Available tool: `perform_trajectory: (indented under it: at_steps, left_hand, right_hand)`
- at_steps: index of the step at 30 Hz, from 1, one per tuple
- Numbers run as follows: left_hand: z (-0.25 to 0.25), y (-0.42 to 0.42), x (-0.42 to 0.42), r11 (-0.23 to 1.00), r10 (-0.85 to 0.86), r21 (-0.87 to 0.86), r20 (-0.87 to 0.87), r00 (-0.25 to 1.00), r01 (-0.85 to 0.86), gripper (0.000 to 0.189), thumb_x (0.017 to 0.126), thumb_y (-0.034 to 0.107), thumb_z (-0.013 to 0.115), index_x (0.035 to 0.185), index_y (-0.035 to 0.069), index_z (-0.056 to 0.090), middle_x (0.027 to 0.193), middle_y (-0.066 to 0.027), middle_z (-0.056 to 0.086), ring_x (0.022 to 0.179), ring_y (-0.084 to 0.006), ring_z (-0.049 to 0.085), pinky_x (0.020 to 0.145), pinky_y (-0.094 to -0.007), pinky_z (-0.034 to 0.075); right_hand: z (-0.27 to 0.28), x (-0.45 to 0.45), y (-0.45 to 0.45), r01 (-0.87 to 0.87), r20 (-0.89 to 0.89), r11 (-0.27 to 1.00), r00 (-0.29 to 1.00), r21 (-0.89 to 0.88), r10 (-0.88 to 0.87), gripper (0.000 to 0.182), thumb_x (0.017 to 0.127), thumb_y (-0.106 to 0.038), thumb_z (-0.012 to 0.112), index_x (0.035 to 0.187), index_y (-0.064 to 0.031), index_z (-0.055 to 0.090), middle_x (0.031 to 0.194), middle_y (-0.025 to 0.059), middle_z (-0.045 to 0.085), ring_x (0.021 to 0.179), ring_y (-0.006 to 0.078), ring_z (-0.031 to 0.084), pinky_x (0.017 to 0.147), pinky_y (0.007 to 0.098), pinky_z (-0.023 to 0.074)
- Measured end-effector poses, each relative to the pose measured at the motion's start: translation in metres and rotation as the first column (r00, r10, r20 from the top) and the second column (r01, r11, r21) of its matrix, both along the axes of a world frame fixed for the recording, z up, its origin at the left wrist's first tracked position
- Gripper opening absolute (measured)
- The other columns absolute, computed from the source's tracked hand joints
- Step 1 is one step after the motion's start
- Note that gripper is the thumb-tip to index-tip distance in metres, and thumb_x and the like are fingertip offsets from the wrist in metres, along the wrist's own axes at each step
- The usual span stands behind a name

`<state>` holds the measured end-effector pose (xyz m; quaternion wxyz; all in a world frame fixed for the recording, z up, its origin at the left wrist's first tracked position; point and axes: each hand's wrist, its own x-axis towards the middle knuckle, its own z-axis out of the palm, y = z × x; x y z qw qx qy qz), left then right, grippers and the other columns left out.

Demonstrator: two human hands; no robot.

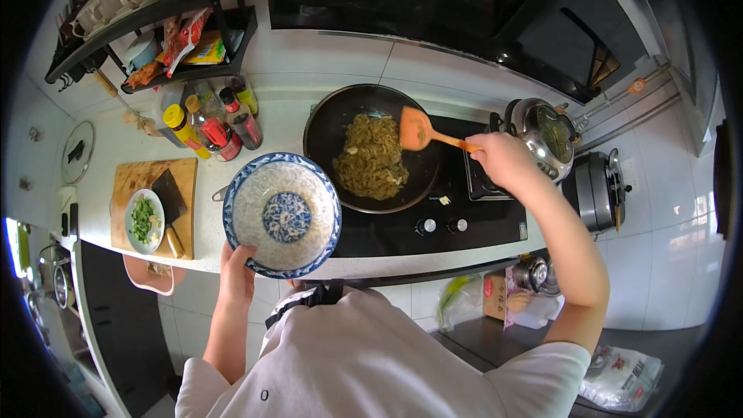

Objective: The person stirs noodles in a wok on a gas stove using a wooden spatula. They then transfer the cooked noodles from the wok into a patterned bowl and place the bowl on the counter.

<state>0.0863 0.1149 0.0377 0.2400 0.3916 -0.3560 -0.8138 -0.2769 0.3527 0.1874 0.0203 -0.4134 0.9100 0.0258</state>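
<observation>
My left hand (pixel 238 267) grips the near left rim of a blue-and-white patterned bowl (pixel 287 217), tilted so that its inside faces up toward me; no food shows in it. In my right hand (pixel 502 159) is the handle of an orange spatula (pixel 415 129), its blade over the right side of a dark wok (pixel 325 128). Cooked, brownish-green shredded food (pixel 371 157) lies heaped in the wok, which stands on the left part of a black gas hob (pixel 377 238). The bowl overlaps the wok's lower left edge in view.
A wooden cutting board (pixel 125 177) carries a cleaver (pixel 168 186) and a plate of chopped greens (pixel 141 217). Several sauce bottles (pixel 215 133) stand behind. A steel pot with a glass lid (pixel 551 133) sits right of the wok. A pink bin (pixel 145 278) hangs at the counter's front.
</observation>
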Motion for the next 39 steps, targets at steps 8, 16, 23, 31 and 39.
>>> perform_trajectory:
  at_steps: [8,16,23,31,39]
  left_hand:
    - [0.012,0.001,-0.005,0.999,0.053,-0.005,0.002,0.999,-0.053,0.043,0.080,0.001,0.046,0.123,-0.001,0.046,0.116,-0.0126,0.058,0.105,-0.0216,0.059,0.090,-0.0316,0.047]
    - [0.009,-0.007,-0.002,0.998,0.049,-0.033,0.005,0.999,-0.048,0.044,0.080,0.003,0.046,0.124,-0.002,0.047,0.117,-0.0127,0.058,0.104,-0.0216,0.058,0.091,-0.0305,0.046]
    - [0.016,-0.015,-0.001,0.999,0.048,-0.014,0.015,0.999,-0.047,0.047,0.082,0.006,0.046,0.129,0.000,0.044,0.119,-0.0108,0.057,0.110,-0.0201,0.055,0.094,-0.0309,0.044]
    - [0.001,-0.024,0.000,0.995,0.057,-0.082,-0.025,0.998,-0.059,0.046,0.090,0.021,0.050,0.132,0.004,0.043,0.125,-0.0092,0.053,0.117,-0.0208,0.050,0.099,-0.0332,0.040]
    - [-0.034,-0.057,-0.018,0.989,0.010,-0.148,0.088,0.996,0.004,0.063,0.091,0.043,0.054,0.137,0.003,0.037,0.132,-0.0103,0.049,0.122,-0.0221,0.047,0.099,-0.0336,0.039]
  right_hand:
    - [-0.018,-0.039,0.009,0.251,0.654,0.910,0.634,0.331,-0.413,0.024,0.084,-0.010,0.058,0.104,-0.0063,0.070,0.059,0.0052,0.057,0.042,0.0116,0.046,0.039,0.0269,0.0366]
    - [-0.139,0.046,0.025,0.452,0.745,0.864,0.651,-0.224,-0.147,0.027,0.091,-0.020,0.060,0.116,-0.0095,0.065,0.062,0.0035,0.057,0.050,0.0103,0.054,0.045,0.0265,0.0449]
    - [-0.150,0.081,-0.029,0.628,0.832,0.731,0.533,-0.268,-0.153,0.032,0.093,-0.019,0.057,0.121,-0.0041,0.060,0.071,0.0094,0.063,0.054,0.0144,0.058,0.051,0.0275,0.0478]
    - [-0.198,0.084,-0.030,0.668,0.796,0.544,0.605,-0.508,0.001,0.030,0.093,-0.015,0.056,0.120,-0.0019,0.061,0.066,0.0039,0.057,0.054,0.0087,0.052,0.050,0.0239,0.0420]
    - [-0.159,0.107,0.017,0.721,0.830,0.456,0.553,-0.521,0.074,0.031,0.094,-0.012,0.056,0.125,-0.0033,0.058,0.069,-0.0013,0.053,0.052,0.0042,0.044,0.046,0.0193,0.0364]
